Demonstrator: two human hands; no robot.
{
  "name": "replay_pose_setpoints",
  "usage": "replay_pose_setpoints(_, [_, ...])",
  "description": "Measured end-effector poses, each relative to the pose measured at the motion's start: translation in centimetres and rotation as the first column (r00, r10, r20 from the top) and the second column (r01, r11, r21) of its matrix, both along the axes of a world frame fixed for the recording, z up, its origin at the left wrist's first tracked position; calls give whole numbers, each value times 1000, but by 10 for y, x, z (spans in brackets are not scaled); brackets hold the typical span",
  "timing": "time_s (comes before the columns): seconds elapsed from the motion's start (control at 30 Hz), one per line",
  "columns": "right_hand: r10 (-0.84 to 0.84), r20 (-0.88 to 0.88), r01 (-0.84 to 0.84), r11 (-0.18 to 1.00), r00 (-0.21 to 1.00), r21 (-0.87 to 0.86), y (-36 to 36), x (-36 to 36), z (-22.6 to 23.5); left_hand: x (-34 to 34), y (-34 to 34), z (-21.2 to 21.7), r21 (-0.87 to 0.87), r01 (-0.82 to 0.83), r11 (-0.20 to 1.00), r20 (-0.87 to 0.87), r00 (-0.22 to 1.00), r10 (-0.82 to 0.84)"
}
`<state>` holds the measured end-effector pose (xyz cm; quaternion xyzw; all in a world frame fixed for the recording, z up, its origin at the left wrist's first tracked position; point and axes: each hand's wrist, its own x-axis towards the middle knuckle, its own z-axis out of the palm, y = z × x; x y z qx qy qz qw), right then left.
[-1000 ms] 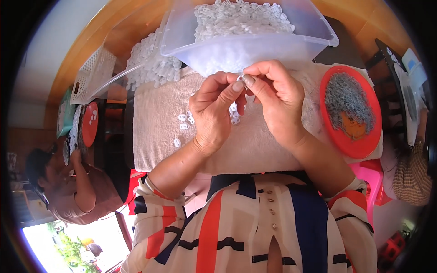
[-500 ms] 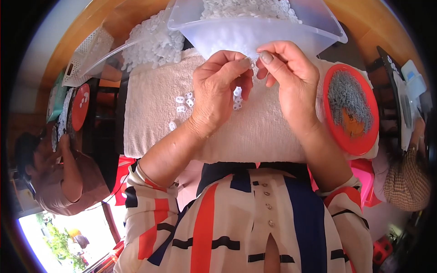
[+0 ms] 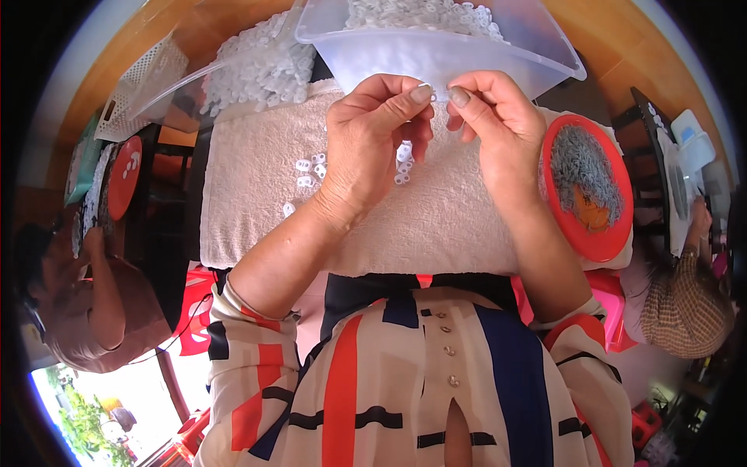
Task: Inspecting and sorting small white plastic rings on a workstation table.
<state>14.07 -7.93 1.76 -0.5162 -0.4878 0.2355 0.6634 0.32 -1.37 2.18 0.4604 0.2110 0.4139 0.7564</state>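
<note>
While the left hand (image 3: 364,136) pinches a small white plastic piece (image 3: 433,96) between thumb and forefinger in the upper middle of the frame, the right hand (image 3: 506,128) stands just beside it, thumb and forefinger curled close; whether they grip anything I cannot tell. The piece lies at the left fingertips, so that hand is nearer, with the right fingertips facing it across a narrow gap; its long axis is too hidden to read. Loose white two-holed pieces (image 3: 306,180) lie on the beige towel (image 3: 459,233) below. The red oval tray (image 3: 597,247) of grey screw-like parts (image 3: 582,156) sits at right, nearer the right hand.
</note>
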Motion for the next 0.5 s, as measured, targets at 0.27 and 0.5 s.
replay_pose_setpoints(0.27, [-3,60,2,1000,998,21,-1,-1,-1,2,-2,-3,14,28,1000,-25,999,-28])
replay_pose_setpoints(0.5, [-8,129,2,999,992,46,-3,0,-5,2,-3,-3,21,13,1000,-43,999,-12])
